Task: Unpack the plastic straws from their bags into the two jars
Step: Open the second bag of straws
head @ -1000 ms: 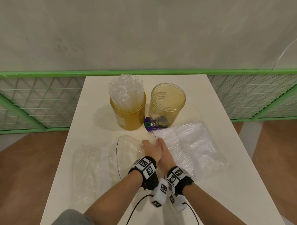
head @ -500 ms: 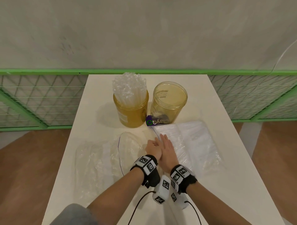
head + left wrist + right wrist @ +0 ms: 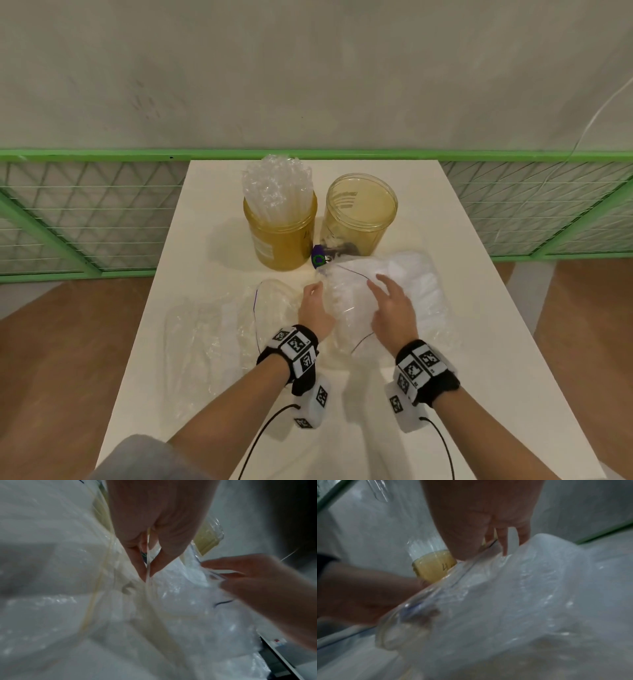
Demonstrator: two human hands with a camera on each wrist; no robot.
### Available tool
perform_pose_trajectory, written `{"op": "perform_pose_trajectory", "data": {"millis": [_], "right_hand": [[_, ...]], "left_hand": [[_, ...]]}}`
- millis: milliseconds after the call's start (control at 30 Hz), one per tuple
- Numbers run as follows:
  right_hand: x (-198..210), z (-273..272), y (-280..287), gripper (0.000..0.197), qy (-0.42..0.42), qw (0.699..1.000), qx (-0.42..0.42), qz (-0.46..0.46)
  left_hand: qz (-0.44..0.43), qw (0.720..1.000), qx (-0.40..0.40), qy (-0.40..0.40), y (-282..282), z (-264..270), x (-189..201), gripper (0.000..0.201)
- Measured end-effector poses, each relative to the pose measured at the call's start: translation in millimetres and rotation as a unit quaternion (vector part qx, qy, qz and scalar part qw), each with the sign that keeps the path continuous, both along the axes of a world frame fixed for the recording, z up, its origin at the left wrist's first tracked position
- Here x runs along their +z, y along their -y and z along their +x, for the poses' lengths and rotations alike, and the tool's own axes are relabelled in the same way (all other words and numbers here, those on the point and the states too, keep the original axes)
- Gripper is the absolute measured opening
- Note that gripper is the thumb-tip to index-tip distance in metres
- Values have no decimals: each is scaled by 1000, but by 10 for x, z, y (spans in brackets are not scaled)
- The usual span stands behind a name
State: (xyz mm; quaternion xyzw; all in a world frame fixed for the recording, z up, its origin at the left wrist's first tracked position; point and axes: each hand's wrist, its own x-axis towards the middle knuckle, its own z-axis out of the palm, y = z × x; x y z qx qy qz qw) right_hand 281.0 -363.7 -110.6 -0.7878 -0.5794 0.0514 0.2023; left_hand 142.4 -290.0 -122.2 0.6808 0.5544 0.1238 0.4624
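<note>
Two amber jars stand at the back of the table. The left jar (image 3: 281, 240) is packed with clear straws (image 3: 277, 188); the right jar (image 3: 359, 212) holds none. In front of the right jar lies a full clear bag of straws (image 3: 411, 287), its mouth facing me. My left hand (image 3: 317, 287) pinches the left edge of that mouth between thumb and finger; the film (image 3: 147, 566) shows between them in the left wrist view. My right hand (image 3: 376, 284) grips the mouth's upper right edge, and the bag (image 3: 513, 595) bulges below it.
An emptied, flattened clear bag (image 3: 205, 335) lies on the white table (image 3: 479, 394) to my left. A purple label (image 3: 318, 259) of the full bag sits between the jars. Green wire fencing (image 3: 85, 212) runs behind and beside the table.
My hands, pressed together at the bag's mouth before, have spread apart. The mouth is pulled open and its upper film is lifted off the table.
</note>
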Motion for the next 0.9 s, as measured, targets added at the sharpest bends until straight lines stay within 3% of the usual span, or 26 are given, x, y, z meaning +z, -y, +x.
{"op": "perform_pose_trajectory", "data": {"millis": [133, 200, 300, 400, 467, 600, 667, 767, 900], "right_hand": [[210, 342, -58, 43, 16, 985, -84, 152], [246, 313, -83, 40, 14, 983, -63, 174], [147, 81, -41, 35, 0, 990, 82, 113], [44, 2, 73, 28, -54, 977, 199, -57], [52, 123, 82, 24, -52, 972, 155, -172], [114, 317, 47, 20, 6, 981, 47, -186], [119, 224, -32, 20, -15, 985, 64, -160], [101, 7, -229, 36, -65, 981, 151, -102], [-6, -123, -543, 54, -8, 974, 144, -173]], "left_hand": [[-24, 1000, 5, -13, -40, -45, -20, 75], [-41, 999, 8, -10, -14, -19, -23, 78], [-44, 998, -32, -33, 10, 42, -68, 73], [-10, 993, -88, -83, 27, 12, -97, 70], [9, 991, -91, -96, -3, -60, -102, 70], [4, 990, -103, -92, -100, -146, -102, 74], [6, 989, -120, -86, -77, -119, -68, 78], [28, 989, -130, -71, -35, -80, -5, 76], [56, 982, -161, -81, -121, -111, -11, 78]]}}
